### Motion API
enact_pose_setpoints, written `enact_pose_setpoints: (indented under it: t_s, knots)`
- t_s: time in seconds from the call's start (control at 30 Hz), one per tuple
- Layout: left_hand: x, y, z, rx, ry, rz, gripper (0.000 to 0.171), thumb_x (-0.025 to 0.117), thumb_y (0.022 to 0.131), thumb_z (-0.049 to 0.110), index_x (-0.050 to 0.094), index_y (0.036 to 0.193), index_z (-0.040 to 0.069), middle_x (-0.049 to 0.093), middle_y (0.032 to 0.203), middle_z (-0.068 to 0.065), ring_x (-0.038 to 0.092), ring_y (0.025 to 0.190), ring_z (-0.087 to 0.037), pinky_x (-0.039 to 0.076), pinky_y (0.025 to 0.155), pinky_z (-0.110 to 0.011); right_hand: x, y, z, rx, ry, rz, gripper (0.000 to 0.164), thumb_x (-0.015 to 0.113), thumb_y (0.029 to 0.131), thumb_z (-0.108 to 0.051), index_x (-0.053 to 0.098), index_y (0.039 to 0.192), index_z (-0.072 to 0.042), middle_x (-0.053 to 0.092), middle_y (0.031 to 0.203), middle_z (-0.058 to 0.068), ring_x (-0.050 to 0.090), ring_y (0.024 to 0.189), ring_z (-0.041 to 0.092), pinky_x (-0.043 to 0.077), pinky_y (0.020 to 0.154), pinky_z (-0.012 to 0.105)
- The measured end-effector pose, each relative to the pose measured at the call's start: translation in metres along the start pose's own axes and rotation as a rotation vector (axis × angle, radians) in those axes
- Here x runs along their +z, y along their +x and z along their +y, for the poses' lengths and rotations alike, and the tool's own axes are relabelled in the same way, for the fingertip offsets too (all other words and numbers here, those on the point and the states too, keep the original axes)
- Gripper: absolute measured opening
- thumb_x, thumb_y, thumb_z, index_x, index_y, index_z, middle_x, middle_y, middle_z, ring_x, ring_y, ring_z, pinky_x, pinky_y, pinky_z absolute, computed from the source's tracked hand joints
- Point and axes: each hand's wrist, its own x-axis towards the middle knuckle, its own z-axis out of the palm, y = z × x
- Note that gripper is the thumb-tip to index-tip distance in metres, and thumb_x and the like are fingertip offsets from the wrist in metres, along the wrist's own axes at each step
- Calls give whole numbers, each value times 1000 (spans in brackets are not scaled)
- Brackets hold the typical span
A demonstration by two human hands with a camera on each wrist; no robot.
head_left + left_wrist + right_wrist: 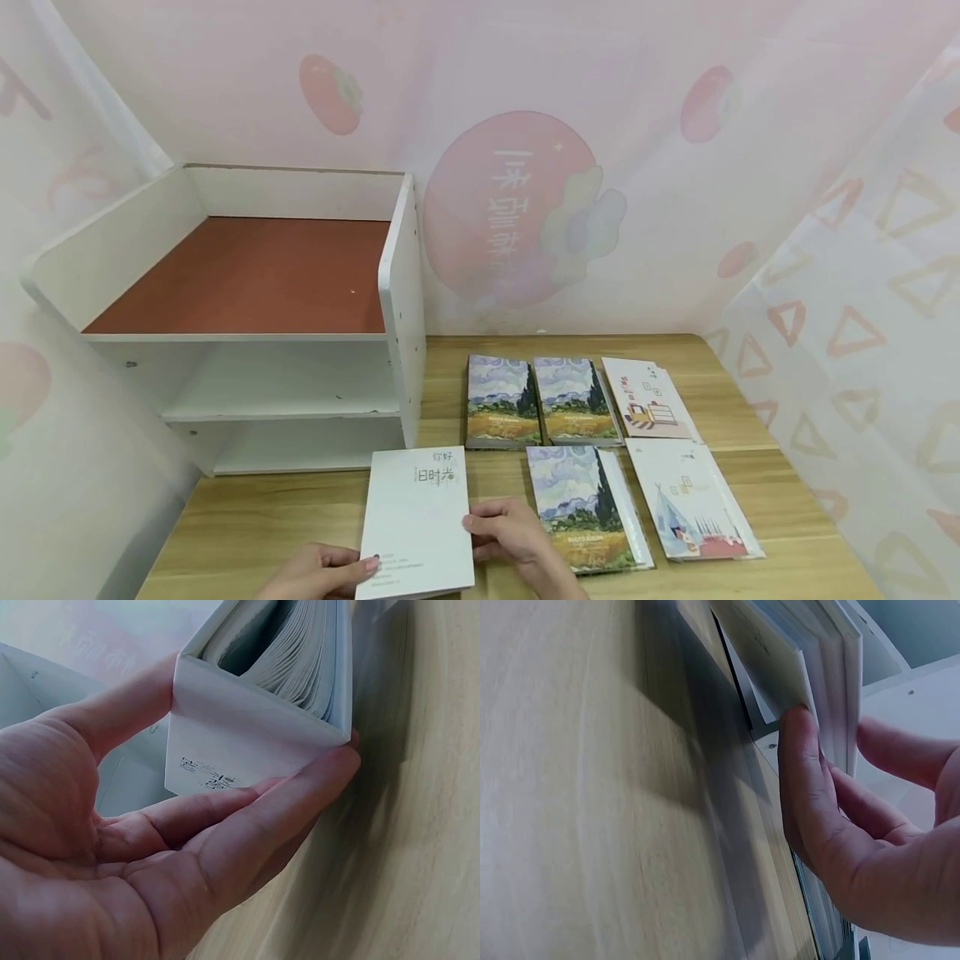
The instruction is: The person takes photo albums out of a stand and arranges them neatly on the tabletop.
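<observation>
Both hands hold a white photo album (416,525) in front of the shelf, its cover facing up with dark lettering at the top. My left hand (318,573) grips the lower left edge, thumb on the cover. At the right edge, my right hand (513,537) pinches the album between thumb and fingers. In the left wrist view the album's page ends (300,675) show between the covers, fanned apart, with the fingers across the spine. The right wrist view shows the album (832,675) raised over the wooden tabletop, fingertips on one cover and thumb on the other.
A white shelf unit (401,317) with a reddish-brown top board stands at the left. Right of the hands lie three landscape-cover photo albums (573,508) and two white illustrated albums (690,500) on the wooden table (795,533). Patterned cloth (645,250) hangs behind.
</observation>
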Motion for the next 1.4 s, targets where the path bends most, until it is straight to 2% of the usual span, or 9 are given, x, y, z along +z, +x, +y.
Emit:
enact_pose_setpoints:
  t_s: [0.37,0.7,0.93,1.23,1.4]
  knots:
    - [12,9,1,32,0,-2,41,67,96,24,65,112,-14,71,96,-19,70,87,-31,59,73,-35,-16,-6,-1,-25,30,-11,25,69,89,0,68,111,12,70,93,19,69,78,24,60,69,38]
    - [24,18,4,29,-3,-10,42,70,94,25,66,109,-15,71,95,-20,70,86,-30,59,73,-35,-29,-11,-3,-35,23,-10,28,68,90,-1,66,115,13,70,94,19,69,76,23,60,70,39]
    - [36,25,6,-4,34,25,49,74,91,29,65,108,-16,71,94,-18,71,84,-29,60,72,-36,-42,-15,-7,-12,10,6,32,69,91,-2,64,119,13,70,96,16,69,80,24,59,72,39]
    - [55,34,11,-12,13,21,51,73,91,32,66,110,-15,72,93,-18,71,83,-29,60,71,-37,-58,-23,-17,-35,-81,60,36,72,91,-10,65,119,11,70,101,12,69,86,23,59,76,39]
    - [61,38,11,-6,-3,21,50,72,92,31,65,110,-15,71,93,-18,71,83,-30,60,71,-38,-64,-25,-18,-47,-116,85,34,73,90,-10,67,116,10,71,101,14,69,85,24,59,74,39]
